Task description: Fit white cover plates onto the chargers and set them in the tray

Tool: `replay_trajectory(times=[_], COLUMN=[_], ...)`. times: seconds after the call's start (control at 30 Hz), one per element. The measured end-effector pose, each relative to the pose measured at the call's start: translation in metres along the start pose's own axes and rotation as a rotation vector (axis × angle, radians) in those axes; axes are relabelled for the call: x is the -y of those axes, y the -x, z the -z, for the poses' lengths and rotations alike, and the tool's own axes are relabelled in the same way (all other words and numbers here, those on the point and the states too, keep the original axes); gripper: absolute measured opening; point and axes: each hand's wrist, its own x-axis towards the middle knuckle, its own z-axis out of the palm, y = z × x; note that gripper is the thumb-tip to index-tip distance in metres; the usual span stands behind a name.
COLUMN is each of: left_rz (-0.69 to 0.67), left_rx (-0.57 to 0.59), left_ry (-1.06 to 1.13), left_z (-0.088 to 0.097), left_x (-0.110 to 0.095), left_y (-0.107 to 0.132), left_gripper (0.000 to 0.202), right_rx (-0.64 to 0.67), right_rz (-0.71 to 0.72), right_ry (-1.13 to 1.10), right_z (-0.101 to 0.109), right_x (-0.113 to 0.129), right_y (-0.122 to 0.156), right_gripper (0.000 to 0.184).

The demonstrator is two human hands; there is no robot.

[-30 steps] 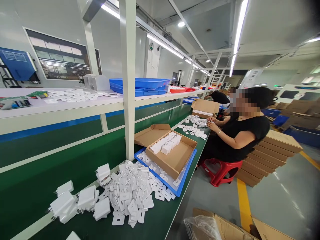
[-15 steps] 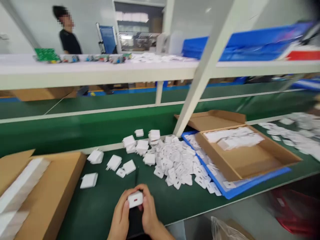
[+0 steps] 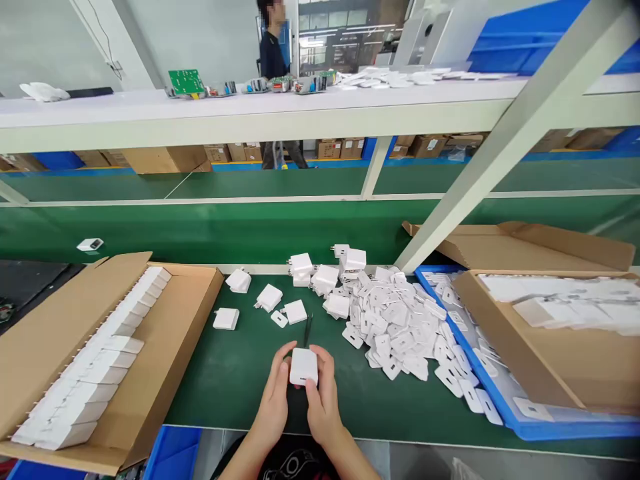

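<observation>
- As I look down through the head camera, I have the white block (image 3: pixel 303 367) held between the left hand (image 3: pixel 273 397) and the right hand (image 3: pixel 325 400), over the near edge of the bench (image 3: pixel 215 387).
- On my left, the fingers curve round the block's side, with the index finger by its far corner and the left thumb (image 3: pixel 282 380) alongside.
- On my right, the index finger runs along the opposite side, and the right thumb (image 3: pixel 313 395) presses near the close corner. Both sets of fingers are narrowed onto the block; what they do underneath I cannot tell.
- Its broad flat face points up at me, framed by the fingers and well clear of the palms.
- Just beyond it I see a thin dark tool (image 3: pixel 309 327), its near end hidden behind the block.
- Farther out and to the left lie loose plugs (image 3: pixel 269 298), with a small plate (image 3: pixel 279 319) touching one.
- To the right of my hands spreads a heap of white plates (image 3: pixel 395 320), more plugs at its far left edge.
- At far left, an open carton (image 3: pixel 160 373) holds rows of plugs; at far right, another carton (image 3: pixel 525 353) rests on a blue tray (image 3: pixel 560 430).
</observation>
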Motion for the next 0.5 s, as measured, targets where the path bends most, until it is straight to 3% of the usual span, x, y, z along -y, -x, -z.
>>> replay_trajectory(times=[0.1,0.27,0.37,0.43,0.5], left_rz=[0.112,0.077,0.036,-0.036,-0.167], left_rx=[0.068,0.171,0.226,0.223,0.148], left_ry=[0.147,0.388,0.492,0.443,0.279], left_z=[0.001,0.005,0.010,0.023,0.049], left_x=[-0.001,-0.004,-0.002,-0.004,-0.015], left_y=[-0.002,0.000,0.004,0.004,0.002], left_gripper=[0.062,0.051,0.047,0.050,0.055], right_rx=[0.008,0.060,0.141,0.207,0.265], right_rz=[0.028,0.177,0.164,0.148,0.135], right_ry=[0.032,0.173,0.186,0.202,0.200], right_z=[0.001,0.007,0.007,0.005,0.004], right_x=[-0.010,-0.007,0.004,0.007,0.003], right_y=[0.005,-0.002,-0.009,-0.010,-0.009], right_gripper=[0.053,0.048,0.043,0.045,0.046])
